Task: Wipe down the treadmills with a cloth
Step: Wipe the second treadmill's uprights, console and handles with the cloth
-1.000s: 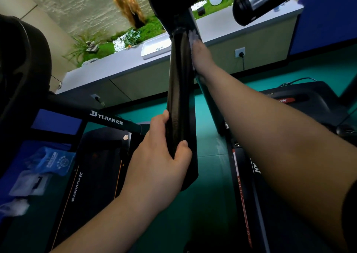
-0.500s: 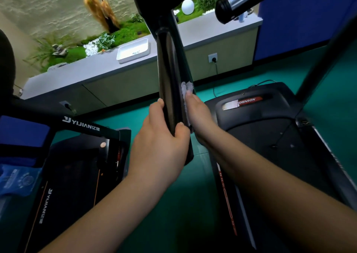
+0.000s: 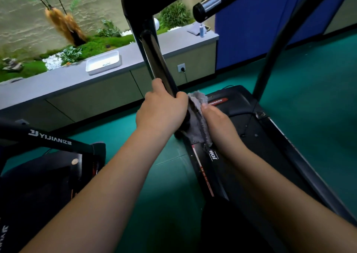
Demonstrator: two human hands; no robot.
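Observation:
A black treadmill [image 3: 251, 136] with a Johnson label lies ahead on the right. Its left upright post [image 3: 156, 59] slants down to the deck. My left hand [image 3: 164, 111] grips this post low down, thumb and fingers curled round it. A grey cloth [image 3: 199, 117] lies against the post's right side near its foot. My right hand [image 3: 218, 123] presses the cloth to the post; its fingers are hidden behind the cloth.
A second black treadmill [image 3: 50, 138] marked Yijian stands at the left. A silver-and-black handlebar end [image 3: 210, 3] juts overhead. Behind runs a grey ledge [image 3: 58, 79] with a white tray [image 3: 104, 62], plants and a wall socket [image 3: 181, 68]. Green floor [image 3: 154, 194] lies between the machines.
My right hand has slid the cloth down the post from near its top to near its foot. My left hand stayed gripping the post. The view has tilted downward.

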